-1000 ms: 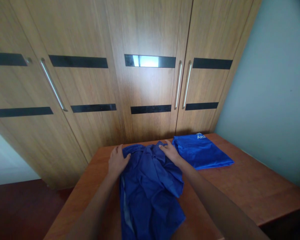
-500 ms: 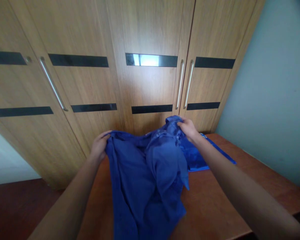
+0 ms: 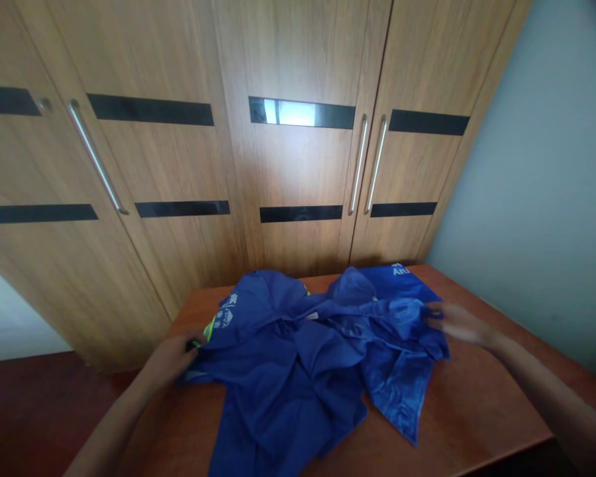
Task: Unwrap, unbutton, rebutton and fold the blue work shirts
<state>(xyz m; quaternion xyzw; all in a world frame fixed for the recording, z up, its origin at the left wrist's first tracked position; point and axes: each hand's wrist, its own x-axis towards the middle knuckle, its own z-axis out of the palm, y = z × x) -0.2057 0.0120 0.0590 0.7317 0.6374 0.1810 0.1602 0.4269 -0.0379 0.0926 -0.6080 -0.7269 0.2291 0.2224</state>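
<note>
A dark blue jacket (image 3: 298, 358) with shiny lining showing on its right lies spread and wrinkled over the table, its lower part running off the bottom of the view. White print and a yellow-green strip show on its left side. My left hand (image 3: 176, 354) is closed on the jacket's left edge, near that strip. At the opposite side my right hand (image 3: 457, 321) pinches the shiny fabric, with its fingertips partly hidden. Behind the jacket, a brighter blue folded cloth (image 3: 407, 281) with white lettering is partly covered.
The reddish-brown table (image 3: 457, 404) stands against a wooden wardrobe (image 3: 302, 165) with dark strips and long metal handles (image 3: 360, 165). A pale wall (image 3: 526, 199) rises on the right. Dark red floor (image 3: 30, 404) shows at lower left.
The jacket has come down from between my raised hands onto the table and spread wider. My left hand moved left and down, my right hand right and down. The folded cloth is now more covered.
</note>
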